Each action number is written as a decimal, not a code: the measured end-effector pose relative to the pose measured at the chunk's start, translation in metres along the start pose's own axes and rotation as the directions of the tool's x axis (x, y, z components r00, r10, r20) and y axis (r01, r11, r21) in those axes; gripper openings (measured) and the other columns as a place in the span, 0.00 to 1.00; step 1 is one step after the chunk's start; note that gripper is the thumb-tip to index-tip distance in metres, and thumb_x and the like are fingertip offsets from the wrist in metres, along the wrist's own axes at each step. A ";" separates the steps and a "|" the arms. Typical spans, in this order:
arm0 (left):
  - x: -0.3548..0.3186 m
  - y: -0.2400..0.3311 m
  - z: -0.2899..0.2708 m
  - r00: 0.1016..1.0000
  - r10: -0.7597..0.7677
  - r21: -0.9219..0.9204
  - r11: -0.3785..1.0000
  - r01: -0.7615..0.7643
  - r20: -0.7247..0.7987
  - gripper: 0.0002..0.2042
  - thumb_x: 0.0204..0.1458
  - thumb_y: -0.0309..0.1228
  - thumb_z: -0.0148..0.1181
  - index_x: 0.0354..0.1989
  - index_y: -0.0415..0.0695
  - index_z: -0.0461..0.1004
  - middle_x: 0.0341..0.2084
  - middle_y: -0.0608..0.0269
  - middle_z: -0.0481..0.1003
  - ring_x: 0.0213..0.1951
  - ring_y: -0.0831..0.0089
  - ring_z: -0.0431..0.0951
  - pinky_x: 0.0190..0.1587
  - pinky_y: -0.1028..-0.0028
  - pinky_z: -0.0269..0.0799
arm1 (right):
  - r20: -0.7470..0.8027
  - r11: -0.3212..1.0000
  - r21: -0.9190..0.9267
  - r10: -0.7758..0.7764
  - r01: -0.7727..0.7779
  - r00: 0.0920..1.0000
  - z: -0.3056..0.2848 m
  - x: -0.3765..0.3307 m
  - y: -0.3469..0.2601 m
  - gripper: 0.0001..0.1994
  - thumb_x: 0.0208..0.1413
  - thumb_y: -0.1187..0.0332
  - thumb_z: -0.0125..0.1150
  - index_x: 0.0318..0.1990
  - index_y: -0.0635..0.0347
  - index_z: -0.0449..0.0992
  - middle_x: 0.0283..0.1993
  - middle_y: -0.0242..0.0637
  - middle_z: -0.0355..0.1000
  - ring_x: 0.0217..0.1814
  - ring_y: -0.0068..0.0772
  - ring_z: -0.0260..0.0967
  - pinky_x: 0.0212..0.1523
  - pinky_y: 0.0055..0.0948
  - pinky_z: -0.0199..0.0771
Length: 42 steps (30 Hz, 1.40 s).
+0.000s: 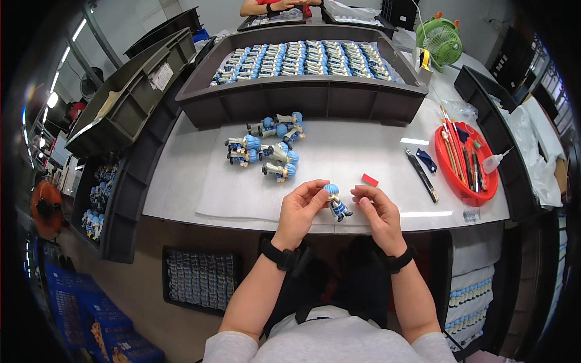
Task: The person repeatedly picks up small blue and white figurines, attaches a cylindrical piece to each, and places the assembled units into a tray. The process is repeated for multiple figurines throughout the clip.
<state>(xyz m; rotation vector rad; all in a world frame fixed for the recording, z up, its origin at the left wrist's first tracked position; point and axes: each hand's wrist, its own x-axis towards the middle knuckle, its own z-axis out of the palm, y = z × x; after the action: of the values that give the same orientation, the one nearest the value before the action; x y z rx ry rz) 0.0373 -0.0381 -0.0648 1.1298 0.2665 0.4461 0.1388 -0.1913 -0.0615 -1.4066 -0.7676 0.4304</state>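
Note:
Near the front edge of the table, my left hand (296, 212) pinches a small blue-haired figurine (336, 206) by its head. The doll has a blue and white outfit and black shoes, and it tilts with its feet toward the lower right. My right hand (380, 213) is just to the right of it, thumb and fingers apart, with nothing visible in them. Beyond that hand lies a small red block (370, 179). Farther back and to the left, several similar figurines (279, 152) lie in a loose group on a white sheet (230, 193).
A large dark tray (302, 101) full of rows of figurines stands at the back. At right are a red dish (442, 158) with brushes, a craft knife (422, 174) and a green fan (439, 41). More crates (130, 199) flank the table. Another person's hands (284, 5) show beyond.

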 end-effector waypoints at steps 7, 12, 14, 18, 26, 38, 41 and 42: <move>-0.001 0.004 0.000 0.999 -0.046 -0.058 0.997 0.046 -0.007 0.11 0.55 0.27 0.54 0.46 0.37 0.70 0.37 0.62 0.74 0.38 0.78 0.75 0.44 0.77 0.73 | 0.096 0.985 -0.167 -0.024 0.040 0.995 0.002 -0.004 -0.003 0.13 0.55 0.70 0.56 0.46 0.66 0.72 0.39 0.40 0.72 0.41 0.30 0.72 0.44 0.25 0.69; 0.000 0.002 -0.001 0.999 -0.038 -0.025 0.999 0.038 0.002 0.11 0.54 0.27 0.56 0.45 0.37 0.71 0.36 0.62 0.75 0.38 0.78 0.75 0.43 0.77 0.73 | 0.118 0.985 -0.165 -0.035 0.054 0.992 0.002 -0.004 -0.003 0.13 0.55 0.72 0.55 0.47 0.65 0.72 0.38 0.40 0.70 0.40 0.31 0.72 0.43 0.26 0.69; -0.001 0.002 -0.002 0.999 -0.035 -0.018 0.999 0.035 -0.008 0.12 0.53 0.27 0.57 0.44 0.37 0.71 0.35 0.62 0.75 0.37 0.78 0.75 0.43 0.77 0.73 | 0.132 0.990 -0.141 -0.008 0.027 0.991 0.002 -0.004 -0.006 0.13 0.55 0.73 0.54 0.48 0.65 0.70 0.38 0.40 0.69 0.41 0.31 0.72 0.43 0.26 0.69; -0.002 0.002 -0.002 1.000 -0.025 -0.001 1.000 0.025 -0.002 0.11 0.54 0.26 0.56 0.45 0.37 0.71 0.36 0.61 0.75 0.38 0.77 0.75 0.44 0.76 0.72 | 0.156 0.992 -0.122 -0.011 0.030 0.988 0.002 -0.004 -0.006 0.16 0.54 0.75 0.54 0.51 0.64 0.68 0.39 0.40 0.69 0.43 0.30 0.72 0.43 0.26 0.69; -0.004 0.002 -0.001 1.000 -0.007 -0.022 1.000 0.008 0.024 0.14 0.53 0.26 0.57 0.49 0.37 0.70 0.37 0.62 0.75 0.38 0.78 0.74 0.44 0.78 0.71 | 0.104 0.982 -0.179 -0.045 0.063 0.994 0.001 -0.005 -0.002 0.21 0.48 0.73 0.64 0.51 0.64 0.68 0.38 0.38 0.70 0.40 0.27 0.70 0.42 0.23 0.69; -0.008 -0.002 -0.002 0.999 0.028 0.008 1.000 -0.028 0.030 0.16 0.51 0.20 0.56 0.49 0.35 0.69 0.39 0.61 0.74 0.40 0.80 0.73 0.44 0.82 0.70 | 0.022 0.985 -0.155 -0.067 0.070 0.998 0.003 -0.003 -0.001 0.28 0.39 0.71 0.72 0.51 0.64 0.68 0.39 0.38 0.72 0.39 0.26 0.70 0.40 0.22 0.73; -0.008 -0.003 -0.004 0.998 0.057 0.007 0.998 -0.058 0.036 0.16 0.51 0.18 0.55 0.50 0.35 0.68 0.40 0.61 0.74 0.41 0.79 0.73 0.45 0.81 0.70 | 0.041 0.988 -0.150 -0.027 0.033 0.999 0.004 -0.003 -0.001 0.28 0.39 0.72 0.72 0.51 0.65 0.69 0.39 0.39 0.72 0.39 0.26 0.70 0.38 0.22 0.73; -0.007 -0.003 -0.003 0.997 0.067 0.005 0.998 -0.068 0.040 0.16 0.51 0.18 0.54 0.50 0.35 0.68 0.41 0.61 0.73 0.41 0.79 0.73 0.46 0.81 0.70 | 0.047 0.988 -0.151 -0.012 0.019 0.999 0.003 -0.003 -0.001 0.28 0.39 0.72 0.72 0.51 0.65 0.69 0.39 0.39 0.72 0.39 0.26 0.70 0.38 0.22 0.73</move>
<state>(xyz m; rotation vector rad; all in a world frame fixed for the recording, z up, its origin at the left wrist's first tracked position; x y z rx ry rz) 0.0300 -0.0401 -0.0685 1.1548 0.1954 0.4824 0.1340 -0.1914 -0.0616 -1.5359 -0.8632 0.4001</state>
